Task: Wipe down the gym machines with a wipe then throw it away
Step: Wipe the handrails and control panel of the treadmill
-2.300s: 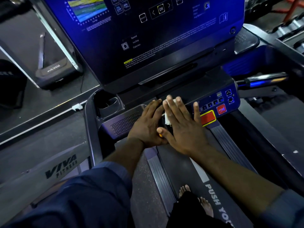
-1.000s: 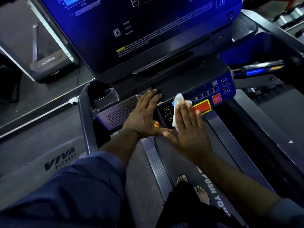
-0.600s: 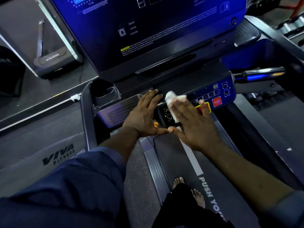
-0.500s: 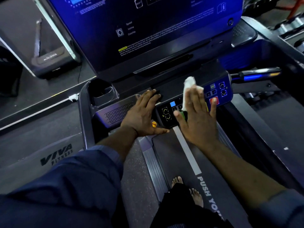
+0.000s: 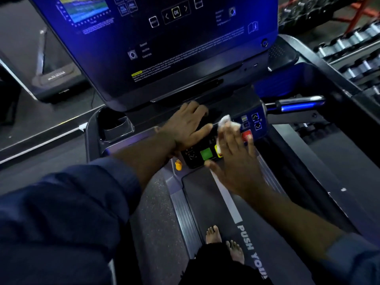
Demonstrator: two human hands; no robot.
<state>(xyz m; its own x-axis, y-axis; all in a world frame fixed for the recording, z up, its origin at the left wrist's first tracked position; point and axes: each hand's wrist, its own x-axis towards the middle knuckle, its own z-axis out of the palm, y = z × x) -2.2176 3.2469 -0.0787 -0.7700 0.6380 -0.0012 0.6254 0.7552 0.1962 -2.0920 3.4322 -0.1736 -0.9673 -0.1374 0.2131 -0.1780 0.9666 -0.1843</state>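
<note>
**Q:** Head view. Where is the wipe, and who has it?

**A:** The wipe [image 5: 228, 121] lies under the right hand [image 5: 236, 161], crumpled. Its white edge shows past the fingertips toward the top of the frame. The fingers are straight and slightly spread, pressing it flat on the button panel [image 5: 205, 154]. Nothing is pinched.

**Q:** The other hand?

**A:** The left hand [image 5: 187, 128] is just to the left and rests flat on the console ledge, holding nothing. The right is the nearer hand.

**Q:** What does the next move depend on?

**A:** The panel's long axis runs from lower left to upper right. The arrow keys [image 5: 256, 121] sit just beyond the wipe to the right, so in my judgement the next stroke goes that way.

**Q:** Surface and room?

**A:** The panel is hard, glossy and studded with buttons. The screen [image 5: 185, 48] stands above it and the belt [image 5: 205, 202] runs below. A handlebar [image 5: 298, 103] is at the right, with dumbbell racks [image 5: 353, 44] in the upper right.
</note>
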